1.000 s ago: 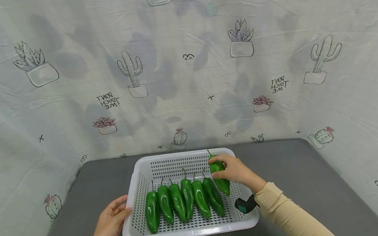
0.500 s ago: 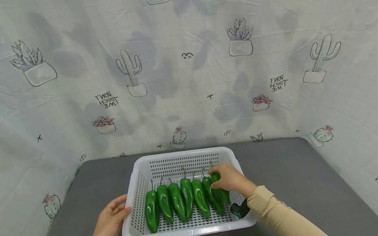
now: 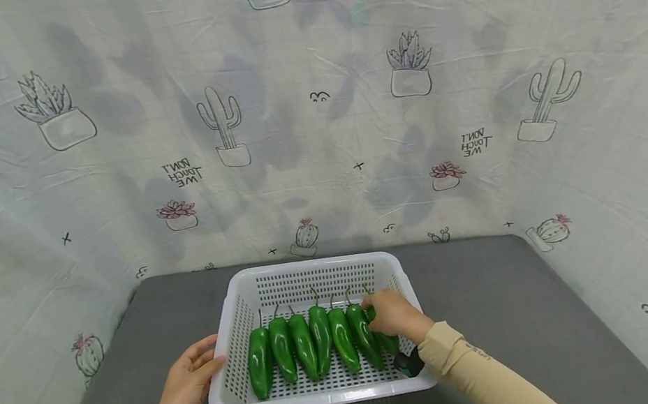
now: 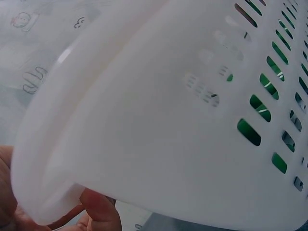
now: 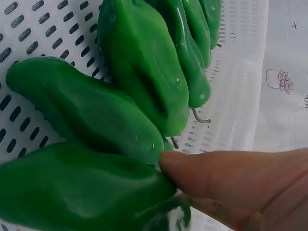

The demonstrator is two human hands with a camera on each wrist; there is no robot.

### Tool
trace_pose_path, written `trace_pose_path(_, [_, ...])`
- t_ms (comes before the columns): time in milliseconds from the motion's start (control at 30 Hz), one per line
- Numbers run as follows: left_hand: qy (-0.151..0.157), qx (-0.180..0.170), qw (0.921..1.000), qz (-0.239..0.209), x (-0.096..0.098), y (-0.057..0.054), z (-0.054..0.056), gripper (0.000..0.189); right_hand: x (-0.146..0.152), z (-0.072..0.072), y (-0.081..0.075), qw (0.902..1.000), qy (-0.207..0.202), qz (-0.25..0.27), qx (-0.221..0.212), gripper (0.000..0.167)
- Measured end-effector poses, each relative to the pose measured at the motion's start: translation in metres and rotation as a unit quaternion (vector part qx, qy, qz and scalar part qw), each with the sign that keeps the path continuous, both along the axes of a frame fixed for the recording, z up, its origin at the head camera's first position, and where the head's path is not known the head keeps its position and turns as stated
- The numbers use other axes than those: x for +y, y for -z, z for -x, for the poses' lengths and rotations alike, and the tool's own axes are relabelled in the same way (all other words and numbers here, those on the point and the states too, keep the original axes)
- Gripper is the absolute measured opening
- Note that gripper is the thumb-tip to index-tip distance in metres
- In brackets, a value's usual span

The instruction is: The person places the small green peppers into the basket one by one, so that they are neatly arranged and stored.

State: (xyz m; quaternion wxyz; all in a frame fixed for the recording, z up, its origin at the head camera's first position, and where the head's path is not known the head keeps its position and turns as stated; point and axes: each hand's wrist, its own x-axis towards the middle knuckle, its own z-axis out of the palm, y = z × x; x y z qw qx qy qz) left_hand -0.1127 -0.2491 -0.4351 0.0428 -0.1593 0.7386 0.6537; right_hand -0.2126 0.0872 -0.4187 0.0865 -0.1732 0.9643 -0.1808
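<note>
A white perforated plastic basket (image 3: 323, 399) holds a row of green chili peppers (image 3: 322, 336), lying side by side with stems toward the far wall. My right hand (image 3: 394, 314) reaches in at the right end and pinches a green pepper (image 3: 389, 343) near its stem end. In the right wrist view that pepper (image 5: 82, 190) lies alongside its neighbour (image 5: 91, 108), the thumb (image 5: 207, 173) against its top. My left hand (image 3: 189, 379) holds the basket's left rim; in the left wrist view fingers (image 4: 101, 209) curl under the rim (image 4: 53, 110).
The basket stands on a grey tabletop (image 3: 478, 290), which extends on both sides of it. Behind and beside the table hangs a pale sheet (image 3: 312, 126) printed with cactus drawings. Dark wrist devices (image 3: 409, 362) are worn on both wrists.
My right hand has lowered the pepper from above the basket's right side to the row's right end, then shifted slightly nearer me. The left hand stays at the rim.
</note>
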Motion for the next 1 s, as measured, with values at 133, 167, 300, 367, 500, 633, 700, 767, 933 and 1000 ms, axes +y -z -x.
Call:
trace_pose_path(133, [0.002,0.002,1.0000,-0.002,-0.0001,0.0001,0.0001,0.056,-0.0014,-0.0019,0.0009,0.9999,0.000,-0.017,0.004,0.033])
trace_pose_path(167, [0.002,0.001,1.0000,-0.001,0.0000,-0.0002,-0.0002,0.056,-0.0016,-0.0022,0.0012,0.9998,-0.001,-0.021,0.005,0.033])
trace_pose_path(300, [0.004,0.001,1.0000,0.000,0.0002,-0.0007,-0.0011,0.056,-0.0023,-0.0020,0.0026,0.9994,-0.002,-0.033,-0.001,0.033])
trace_pose_path(367, [0.004,0.003,1.0000,0.000,-0.0001,-0.0006,-0.0011,0.056,-0.0030,-0.0020,0.0027,0.9992,0.000,-0.040,-0.009,0.035])
trace_pose_path(500, [0.003,0.001,1.0000,0.000,-0.0004,-0.0009,-0.0007,0.055,-0.0045,-0.0020,0.0023,0.9984,0.008,-0.053,-0.021,0.038])
trace_pose_path(633, [0.005,0.003,1.0000,-0.001,-0.0001,-0.0014,-0.0018,0.055,-0.0048,-0.0023,0.0027,0.9979,-0.009,-0.064,-0.009,0.041])
trace_pose_path(700, [0.007,0.006,1.0000,-0.001,0.0001,-0.0017,-0.0023,0.055,-0.0045,-0.0024,0.0026,0.9976,-0.024,-0.065,0.001,0.042])
trace_pose_path(767, [0.007,0.006,1.0000,-0.002,0.0003,-0.0020,-0.0024,0.055,-0.0039,-0.0023,0.0025,0.9978,-0.033,-0.057,0.005,0.043])
trace_pose_path(933, [0.006,0.004,1.0000,-0.001,0.0005,-0.0022,-0.0019,0.055,-0.0008,-0.0019,-0.0017,0.9993,-0.027,-0.027,0.000,0.047])
trace_pose_path(1000, [0.006,0.002,1.0000,0.000,0.0004,-0.0020,-0.0018,0.055,0.0017,-0.0011,-0.0058,0.9997,-0.018,-0.017,0.001,0.050])
